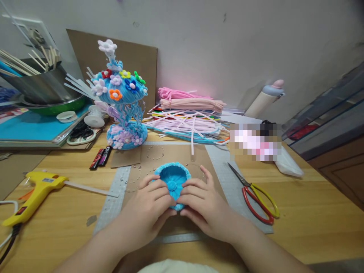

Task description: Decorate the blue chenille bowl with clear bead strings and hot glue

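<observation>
A blue bowl-shaped piece made of fuzzy pipe cleaners (172, 174) is tipped toward me, its hollow inside and a round coil at the centre showing. My left hand (155, 197) grips its left and lower rim, fingers curled over the edge. On the opposite side my right hand (199, 197) holds the right and lower rim, with one finger raised off it. Both thumbs sit low at the near edge. Beneath lies a brown cardboard sheet (182, 151), with strands of clear beads (155, 152) on it.
A flower-covered blue pipe-cleaner model (121, 91) stands behind, left of bundled pipe cleaners (190, 106). Red-and-yellow scissors (253, 189) lie at right on a grey cutting mat (218, 151). At left rests a yellow glue gun (42, 189), near two batteries (101, 157). A bottle (264, 100) leans by the wall.
</observation>
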Available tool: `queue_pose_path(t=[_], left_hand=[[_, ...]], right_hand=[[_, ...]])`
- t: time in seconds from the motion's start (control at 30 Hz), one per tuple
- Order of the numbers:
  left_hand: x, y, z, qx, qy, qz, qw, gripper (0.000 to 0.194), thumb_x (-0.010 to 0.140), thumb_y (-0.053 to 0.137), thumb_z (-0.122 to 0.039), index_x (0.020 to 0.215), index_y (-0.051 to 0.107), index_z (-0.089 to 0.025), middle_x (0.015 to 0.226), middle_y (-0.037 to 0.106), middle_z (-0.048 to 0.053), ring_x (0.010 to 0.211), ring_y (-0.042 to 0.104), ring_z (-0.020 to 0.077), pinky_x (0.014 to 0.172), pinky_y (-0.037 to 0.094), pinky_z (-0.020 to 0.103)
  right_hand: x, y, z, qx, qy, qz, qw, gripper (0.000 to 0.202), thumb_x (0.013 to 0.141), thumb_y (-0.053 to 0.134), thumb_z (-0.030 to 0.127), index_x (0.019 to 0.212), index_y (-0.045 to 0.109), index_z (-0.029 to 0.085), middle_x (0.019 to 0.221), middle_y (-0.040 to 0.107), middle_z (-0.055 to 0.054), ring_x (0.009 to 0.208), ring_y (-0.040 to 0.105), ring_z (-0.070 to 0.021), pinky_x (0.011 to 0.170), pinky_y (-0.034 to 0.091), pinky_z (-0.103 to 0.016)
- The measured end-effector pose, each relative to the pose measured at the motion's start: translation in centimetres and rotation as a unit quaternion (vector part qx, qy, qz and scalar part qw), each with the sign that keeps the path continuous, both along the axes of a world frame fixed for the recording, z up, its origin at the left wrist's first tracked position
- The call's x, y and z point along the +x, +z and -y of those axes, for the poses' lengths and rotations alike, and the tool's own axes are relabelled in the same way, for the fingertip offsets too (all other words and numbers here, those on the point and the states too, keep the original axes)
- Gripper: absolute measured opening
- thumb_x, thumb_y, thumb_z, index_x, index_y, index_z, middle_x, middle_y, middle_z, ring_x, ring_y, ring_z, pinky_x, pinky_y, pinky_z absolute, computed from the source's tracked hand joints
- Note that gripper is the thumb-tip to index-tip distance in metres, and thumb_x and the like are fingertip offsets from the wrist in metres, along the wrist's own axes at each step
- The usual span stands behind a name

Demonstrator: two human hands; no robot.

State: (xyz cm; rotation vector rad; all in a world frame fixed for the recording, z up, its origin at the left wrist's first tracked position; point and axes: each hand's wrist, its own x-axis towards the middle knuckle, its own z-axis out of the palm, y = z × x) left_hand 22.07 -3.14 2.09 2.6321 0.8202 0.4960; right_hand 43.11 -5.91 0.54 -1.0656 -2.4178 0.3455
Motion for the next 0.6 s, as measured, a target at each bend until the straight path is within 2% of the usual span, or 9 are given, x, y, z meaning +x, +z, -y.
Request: queue_pose_path(t=[0.13,0.2,0.3,0.33,0.37,0.43,0.47,0.53,0.6], left_hand=[[0.1,0.2,0.0,-0.030,0.003,0.009,0.999,0.008,0.087,0.054,-0.026,0.093,0.055,-0.022,0.088,0.062,-0.001,0.092,0.051,0.0167,0.100,0.025,0.040],[-0.1,0.5,-0.1,-0.036,0.006,0.002,0.999,0.009,0.085,0.055,-0.023,0.094,0.055,-0.022,0.094,0.062,-0.001,0.099,0.051,0.0177,0.104,0.020,0.042],[-0.3,0.6,-0.1,-0.008,0.010,0.004,1.000,0.007,0.088,0.050,-0.020,0.088,0.056,-0.023,0.086,0.062,-0.002,0.095,0.052,0.0170,0.103,0.020,0.043],[-0.4,0.5,-0.1,0.001,0.012,0.016,1.000,0.006,0.088,0.052,-0.024,0.093,0.056,-0.024,0.088,0.062,-0.002,0.095,0.052,0.0174,0.103,0.021,0.043],[-0.5,0.3,0.0,0.010,0.019,0.034,0.999,0.016,0.086,0.056,-0.029,0.101,0.054,-0.024,0.092,0.063,-0.001,0.097,0.052,0.0184,0.102,0.022,0.043],[-0.7,-0.1,0.0,0.023,0.057,0.087,0.994,0.038,0.083,0.059,-0.032,0.118,0.047,-0.025,0.108,0.060,0.003,0.106,0.050,0.0211,0.102,0.025,0.043],[-0.9,-0.3,-0.1,0.023,0.094,0.121,0.988,0.041,0.084,0.058,-0.031,0.122,0.043,-0.025,0.115,0.058,0.005,0.110,0.049,0.0219,0.101,0.027,0.043],[-1.2,-0.7,-0.4,-0.002,0.191,0.184,0.964,0.034,0.088,0.049,-0.028,0.122,0.044,-0.026,0.120,0.054,0.006,0.114,0.047,0.0214,0.099,0.034,0.040],[-1.3,-1.1,-0.9,-0.063,0.266,0.217,0.937,0.027,0.090,0.045,-0.030,0.117,0.050,-0.027,0.119,0.054,0.004,0.111,0.050,0.0201,0.094,0.040,0.036]], right_hand=[[0.4,0.4,-0.2,-0.014,-0.003,0.010,1.000,0.007,0.091,0.051,0.023,0.090,0.058,0.022,0.095,0.066,0.000,0.106,0.054,-0.0173,0.111,-0.004,-0.055],[0.9,0.6,-0.3,-0.019,-0.002,0.005,1.000,0.009,0.090,0.051,0.020,0.092,0.059,0.023,0.106,0.065,-0.001,0.116,0.050,-0.0191,0.112,-0.004,-0.054],[1.3,0.4,-0.2,-0.014,-0.028,-0.036,0.999,0.028,0.085,0.056,0.023,0.113,0.056,0.026,0.128,0.053,-0.006,0.128,0.039,-0.0247,0.112,0.000,-0.055],[1.3,0.1,-0.2,-0.017,-0.048,-0.069,0.996,0.037,0.084,0.057,0.026,0.120,0.051,0.026,0.131,0.049,-0.007,0.129,0.037,-0.0257,0.113,0.004,-0.054],[1.2,-0.3,-0.2,-0.028,-0.077,-0.114,0.990,0.042,0.085,0.057,0.029,0.125,0.048,0.026,0.133,0.047,-0.008,0.129,0.038,-0.0260,0.113,0.011,-0.053],[0.8,-1.4,-0.3,-0.071,-0.158,-0.228,0.958,0.039,0.089,0.049,0.034,0.127,0.045,0.027,0.130,0.047,-0.009,0.123,0.043,-0.0243,0.107,0.029,-0.047],[0.6,-2.0,-0.4,-0.098,-0.200,-0.283,0.933,0.035,0.091,0.045,0.035,0.125,0.046,0.027,0.126,0.048,-0.009,0.119,0.047,-0.0232,0.101,0.038,-0.043],[0.4,-3.1,-0.8,-0.162,-0.252,-0.354,0.886,0.031,0.093,0.039,0.039,0.120,0.048,0.025,0.118,0.053,-0.009,0.110,0.053,-0.0227,0.090,0.047,-0.039],[0.4,-3.8,-1.2,-0.216,-0.265,-0.378,0.860,0.032,0.093,0.038,0.043,0.116,0.051,0.024,0.112,0.057,-0.009,0.103,0.056,-0.0227,0.085,0.049,-0.039]])
